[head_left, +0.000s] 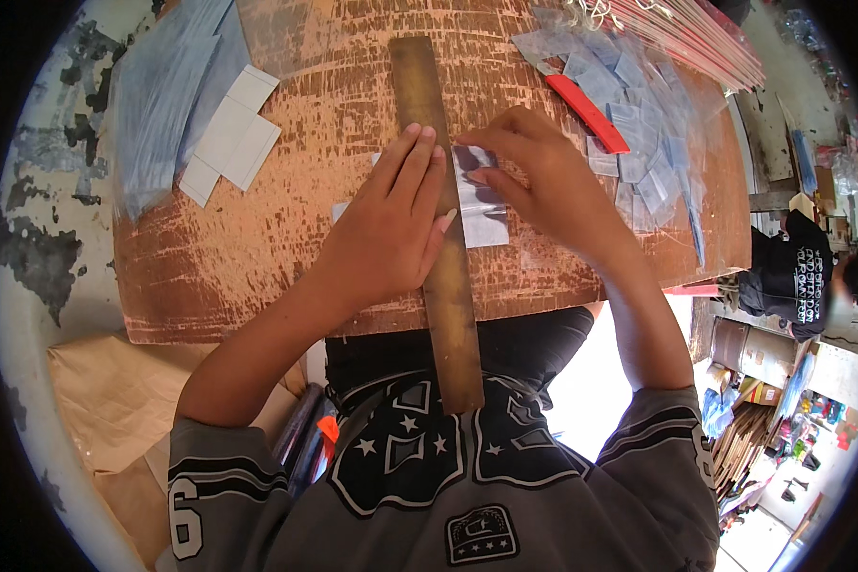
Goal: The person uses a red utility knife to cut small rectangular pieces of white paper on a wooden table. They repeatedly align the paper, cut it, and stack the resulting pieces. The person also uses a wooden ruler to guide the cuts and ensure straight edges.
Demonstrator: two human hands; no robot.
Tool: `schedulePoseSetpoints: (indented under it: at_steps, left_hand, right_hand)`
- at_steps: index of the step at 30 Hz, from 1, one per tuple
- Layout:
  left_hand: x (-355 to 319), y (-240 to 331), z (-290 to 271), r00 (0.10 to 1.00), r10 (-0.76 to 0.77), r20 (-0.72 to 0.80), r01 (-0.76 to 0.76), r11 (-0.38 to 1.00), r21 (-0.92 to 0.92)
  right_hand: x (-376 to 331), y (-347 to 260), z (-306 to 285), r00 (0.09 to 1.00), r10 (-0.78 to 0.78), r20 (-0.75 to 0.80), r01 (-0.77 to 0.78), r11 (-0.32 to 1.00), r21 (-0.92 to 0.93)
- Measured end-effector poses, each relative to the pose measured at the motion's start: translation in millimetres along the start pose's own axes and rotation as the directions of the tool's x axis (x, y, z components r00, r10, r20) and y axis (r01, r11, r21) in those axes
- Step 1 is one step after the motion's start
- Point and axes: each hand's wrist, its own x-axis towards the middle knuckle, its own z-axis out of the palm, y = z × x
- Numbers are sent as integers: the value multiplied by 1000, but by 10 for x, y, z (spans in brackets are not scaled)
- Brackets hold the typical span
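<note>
A long, worn, brownish straightedge (459, 315) lies across the board from its far part to past the near edge, over my lap. My left hand (386, 214) presses flat on its middle, fingers stretched out. Pale plastic pieces (486, 224) lie under the straightedge and show on both sides of it. At the right side, my right hand (548, 172) is over these pieces, thumb and index fingertips apart and touching near their far end. Its other fingers are curled and partly hidden. A red-handled cutter (589, 114) rests farther right, on a heap of small clear plastic pieces (643, 133).
The scratched wooden board (324, 95) has a bent near edge at my lap. Long clear plastic sheets (167, 105) and white ruled cards (234, 133) lie at its left. Thin pink sticks (686, 38) are at the far right. Brown paper (114, 410) sits lower left.
</note>
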Motion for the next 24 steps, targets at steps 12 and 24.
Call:
schedulePoseSetpoints:
  at_steps: [12,24]
  left_hand:
    - [8,11,-6,1000,-3,-13,3,1000,-2]
    - [0,5,4,1000,-5,-23,5,1000,-5]
  right_hand:
    - [116,-2,85,1000,22,10,-22,1000,14]
    - [62,41,89,997,19,73,-31,984,175]
